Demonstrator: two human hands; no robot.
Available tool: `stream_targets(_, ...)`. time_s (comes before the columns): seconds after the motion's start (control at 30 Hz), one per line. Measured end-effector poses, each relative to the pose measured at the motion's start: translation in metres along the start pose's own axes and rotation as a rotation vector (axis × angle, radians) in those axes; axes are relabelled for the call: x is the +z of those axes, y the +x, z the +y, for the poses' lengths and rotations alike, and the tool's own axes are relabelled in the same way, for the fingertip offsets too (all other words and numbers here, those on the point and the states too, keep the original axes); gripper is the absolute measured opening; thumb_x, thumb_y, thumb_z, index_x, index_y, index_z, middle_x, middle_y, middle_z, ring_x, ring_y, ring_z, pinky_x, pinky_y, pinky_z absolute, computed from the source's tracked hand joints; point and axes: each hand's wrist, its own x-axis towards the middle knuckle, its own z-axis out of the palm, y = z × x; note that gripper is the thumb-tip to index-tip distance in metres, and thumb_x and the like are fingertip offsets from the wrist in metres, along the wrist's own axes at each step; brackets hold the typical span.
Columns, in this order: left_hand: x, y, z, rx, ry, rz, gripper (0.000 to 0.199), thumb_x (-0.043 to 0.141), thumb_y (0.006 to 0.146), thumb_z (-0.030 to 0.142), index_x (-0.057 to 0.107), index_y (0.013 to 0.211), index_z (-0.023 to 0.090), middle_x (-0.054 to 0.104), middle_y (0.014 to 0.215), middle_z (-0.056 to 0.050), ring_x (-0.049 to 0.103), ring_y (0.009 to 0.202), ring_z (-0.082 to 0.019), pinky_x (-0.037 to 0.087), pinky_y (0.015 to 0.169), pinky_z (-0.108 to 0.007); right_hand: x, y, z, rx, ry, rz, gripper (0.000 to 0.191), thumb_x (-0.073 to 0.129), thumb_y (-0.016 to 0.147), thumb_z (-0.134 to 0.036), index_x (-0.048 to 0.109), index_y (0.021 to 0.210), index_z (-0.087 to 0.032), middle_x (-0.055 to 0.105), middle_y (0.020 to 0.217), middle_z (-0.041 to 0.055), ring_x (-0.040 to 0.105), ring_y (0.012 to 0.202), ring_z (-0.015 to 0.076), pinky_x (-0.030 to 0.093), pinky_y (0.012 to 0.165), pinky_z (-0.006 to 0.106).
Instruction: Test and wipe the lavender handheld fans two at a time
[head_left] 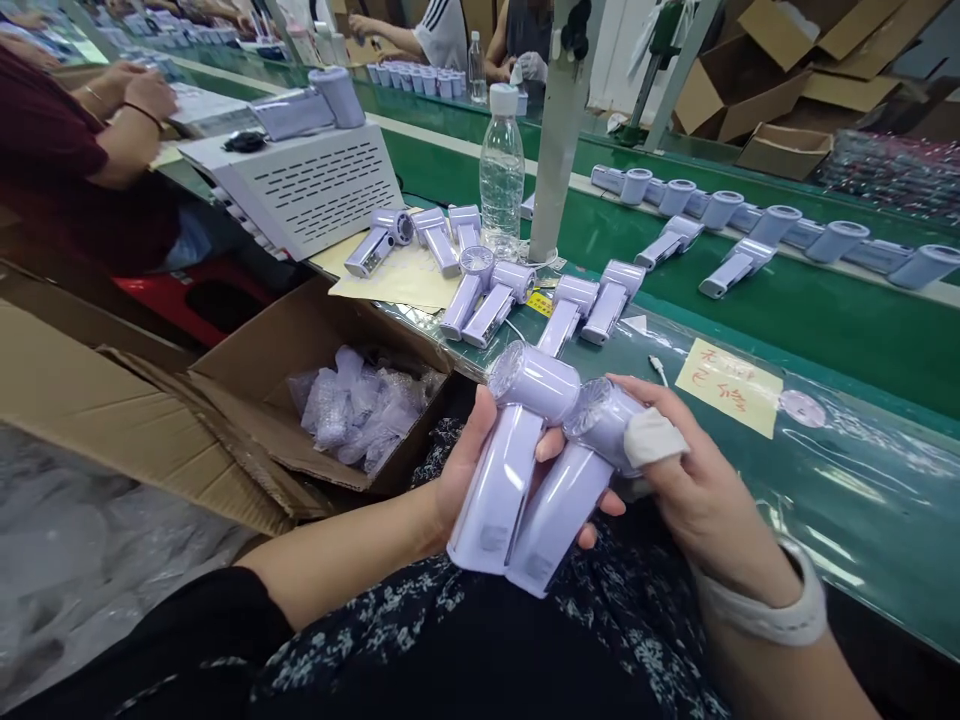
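Note:
Two lavender handheld fans lie side by side above my lap. My left hand (457, 470) is closed round them from below, thumb on the left fan (499, 480) and fingertips showing between and beside the handles. My right hand (697, 490), with a white cover on its thumb, grips the head of the right fan (566, 500). More fans (611, 300) lie on the table edge just beyond my hands, some with the handle open and inner parts showing.
An open carton (247, 350) with bubble-wrapped items stands at the left. A water bottle (502, 170) stands by a metal post (559, 130). Beyond are a vented white box (322, 180), a green conveyor (750, 290) with fans, and a yellow note (729, 385). Other people sit further off.

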Motion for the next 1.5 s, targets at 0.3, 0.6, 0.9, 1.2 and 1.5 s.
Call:
stream_targets(0.3,0.000,-0.004,0.001,0.047,0.051,0.016,0.065,0.071,0.071,0.082,0.057,0.081,0.019,0.074,0.103,-0.017,0.070,0.099,-0.033,0.053,0.085,-0.041,0.007,-0.006,0.005,-0.021,0.181,-0.109,0.057,0.061,0.100,-0.054,0.039,0.151,-0.038,0.065,0.116,0.0059,0.063,0.067,0.0168,0.060,0.064,0.036)
stream_targets(0.6,-0.001,-0.002,-0.002,-0.014,0.017,-0.001,0.065,0.073,0.069,0.082,0.055,0.078,0.020,0.074,0.100,-0.016,0.069,0.100,-0.034,0.052,0.084,-0.041,0.012,0.017,0.010,0.000,0.113,0.393,0.024,0.050,0.098,-0.041,0.068,0.100,-0.025,0.072,0.091,0.0072,0.070,0.075,0.0239,0.059,0.063,0.037)
stream_targets(0.9,-0.004,-0.001,-0.002,-0.149,-0.044,-0.044,0.064,0.067,0.075,0.083,0.055,0.082,0.020,0.073,0.104,-0.019,0.069,0.103,-0.034,0.051,0.086,-0.042,-0.046,0.022,-0.027,0.002,-0.143,-0.303,0.050,0.064,0.096,-0.048,0.065,0.144,-0.035,0.060,0.153,0.0035,0.057,0.138,0.0357,0.053,0.107,0.049)
stream_targets(1.2,-0.017,-0.009,-0.011,-0.121,0.084,-0.001,0.063,0.060,0.081,0.082,0.054,0.092,0.020,0.075,0.112,-0.019,0.075,0.090,-0.031,0.050,0.088,-0.042,-0.035,0.024,-0.019,0.068,-0.220,-0.403,0.028,0.065,0.098,-0.051,0.071,0.113,-0.029,0.076,0.100,0.0042,0.067,0.072,0.0179,0.052,0.057,0.026)
stream_targets(1.5,-0.017,-0.009,-0.009,-0.146,0.138,-0.009,0.064,0.061,0.080,0.083,0.054,0.090,0.020,0.075,0.112,-0.017,0.075,0.089,-0.029,0.050,0.088,-0.041,-0.032,0.019,-0.025,0.081,-0.187,-0.365,0.032,0.068,0.094,-0.054,0.073,0.107,-0.026,0.072,0.084,0.0048,0.061,0.058,0.0161,0.049,0.047,0.025)
